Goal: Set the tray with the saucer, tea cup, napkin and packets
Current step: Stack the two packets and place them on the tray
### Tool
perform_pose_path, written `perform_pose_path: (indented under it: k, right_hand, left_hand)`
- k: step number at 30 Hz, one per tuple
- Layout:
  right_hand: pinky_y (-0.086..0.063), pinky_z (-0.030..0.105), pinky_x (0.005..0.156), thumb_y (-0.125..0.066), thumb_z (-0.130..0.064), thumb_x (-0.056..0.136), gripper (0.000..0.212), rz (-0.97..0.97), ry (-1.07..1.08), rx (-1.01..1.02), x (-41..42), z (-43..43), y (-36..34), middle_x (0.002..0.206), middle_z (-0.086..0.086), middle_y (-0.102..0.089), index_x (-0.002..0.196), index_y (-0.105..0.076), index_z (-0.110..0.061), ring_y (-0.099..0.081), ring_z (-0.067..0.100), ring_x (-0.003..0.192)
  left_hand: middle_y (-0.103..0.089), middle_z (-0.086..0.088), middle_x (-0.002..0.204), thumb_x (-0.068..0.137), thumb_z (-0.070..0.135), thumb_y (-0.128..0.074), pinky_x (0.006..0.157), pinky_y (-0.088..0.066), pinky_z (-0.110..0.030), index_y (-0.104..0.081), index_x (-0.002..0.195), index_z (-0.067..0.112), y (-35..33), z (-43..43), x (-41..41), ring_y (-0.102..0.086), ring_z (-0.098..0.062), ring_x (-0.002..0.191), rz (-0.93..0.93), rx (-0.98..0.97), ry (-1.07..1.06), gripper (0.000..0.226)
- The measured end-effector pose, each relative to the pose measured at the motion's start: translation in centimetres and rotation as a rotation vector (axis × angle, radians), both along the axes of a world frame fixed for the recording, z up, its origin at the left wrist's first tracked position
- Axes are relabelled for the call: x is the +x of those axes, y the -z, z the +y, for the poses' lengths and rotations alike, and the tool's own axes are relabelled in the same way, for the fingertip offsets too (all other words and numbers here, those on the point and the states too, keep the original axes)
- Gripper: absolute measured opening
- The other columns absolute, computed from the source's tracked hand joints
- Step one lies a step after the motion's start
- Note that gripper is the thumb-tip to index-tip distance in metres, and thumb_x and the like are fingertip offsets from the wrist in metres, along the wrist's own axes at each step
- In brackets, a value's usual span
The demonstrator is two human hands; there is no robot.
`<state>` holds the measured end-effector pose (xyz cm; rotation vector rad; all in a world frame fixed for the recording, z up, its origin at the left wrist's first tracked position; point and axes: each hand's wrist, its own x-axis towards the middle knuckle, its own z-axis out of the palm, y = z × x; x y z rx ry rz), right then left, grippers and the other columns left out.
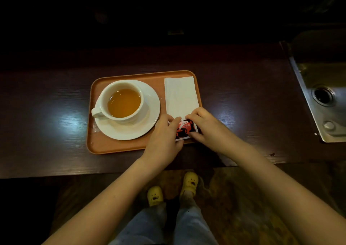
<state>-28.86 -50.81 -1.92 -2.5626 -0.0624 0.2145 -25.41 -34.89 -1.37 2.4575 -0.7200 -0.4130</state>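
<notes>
An orange tray [119, 147] lies on the dark wooden counter. On its left a white saucer [149, 117] carries a white tea cup [121, 87] filled with amber tea, handle pointing left. A folded white napkin [180, 95] lies along the tray's right side. At the napkin's near end sit red, black and white packets [184, 129]. My left hand [164, 138] pinches their left edge and my right hand [207, 127] holds their right edge, fingers on both sides. A small clear wrapper [96, 127] peeks out at the saucer's left rim.
A steel sink [322, 98] with a round drain is set into the counter at the right. The counter's front edge runs just below the tray. Beneath it I see my legs and yellow shoes [190, 183] on the floor. The back is dark.
</notes>
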Motion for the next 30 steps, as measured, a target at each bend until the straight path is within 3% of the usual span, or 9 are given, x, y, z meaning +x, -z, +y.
perform_pose_path:
  k: [8, 11, 14, 20, 30]
  right_hand:
    - [-0.037, 0.028, 0.087, -0.058, -0.030, 0.084, 0.044, -0.036, -0.066, -0.163, -0.2, 0.1, -0.5, 0.119, 0.001, -0.049, 0.125, -0.046, -0.018, -0.041, 0.016, 0.109]
    - [-0.036, 0.029, 0.089, -0.057, -0.028, 0.085, 0.041, -0.096, 0.026, -0.119, 0.3, -0.8, -1.5, 0.119, 0.003, -0.054, 0.124, -0.049, -0.017, -0.044, 0.018, 0.110]
    - [-0.033, 0.037, 0.090, -0.056, -0.028, 0.085, 0.041, -0.180, 0.121, -0.204, 2.1, -2.0, -2.2, 0.122, 0.004, -0.056, 0.124, -0.049, -0.017, -0.042, 0.023, 0.113]
    - [-0.020, 0.041, 0.104, -0.055, -0.035, 0.085, 0.055, -0.088, -0.091, -0.424, 5.6, -2.1, -0.7, 0.144, 0.005, -0.039, 0.135, -0.037, -0.020, -0.027, 0.025, 0.130]
    - [-0.019, 0.041, 0.106, -0.056, -0.034, 0.084, 0.054, -0.034, -0.154, -0.351, 7.9, -3.2, 0.0, 0.145, 0.006, -0.036, 0.135, -0.038, -0.022, -0.024, 0.024, 0.131]
  left_hand:
    - [-0.046, -0.004, 0.125, 0.083, 0.024, -0.061, 0.089, -0.030, -0.020, -0.041, 0.131, 0.018, 0.0, 0.7, -0.1, -0.042, -0.017, 0.114, -0.030, 0.020, 0.041, 0.053]
    - [-0.049, -0.003, 0.126, 0.084, 0.024, -0.059, 0.089, -0.031, -0.023, -0.045, 0.128, 0.018, -0.5, 1.1, 0.1, -0.042, -0.018, 0.114, -0.112, 0.011, 0.018, 0.047]
    - [-0.053, -0.003, 0.125, 0.084, 0.022, -0.059, 0.091, -0.041, -0.030, -0.049, 0.125, 0.018, -1.0, 1.2, 0.2, -0.043, -0.019, 0.114, -0.207, 0.030, -0.016, 0.042]
    - [-0.051, -0.004, 0.127, 0.085, 0.016, -0.056, 0.094, -0.039, -0.031, -0.048, 0.126, 0.016, -0.9, 0.7, -0.1, -0.040, -0.019, 0.117, -0.172, 0.051, 0.047, 0.042]
    - [-0.053, -0.002, 0.123, 0.084, 0.009, -0.057, 0.089, -0.040, -0.028, -0.051, 0.123, 0.016, -0.3, 0.1, 0.0, -0.043, -0.018, 0.111, -0.130, 0.007, 0.062, 0.041]
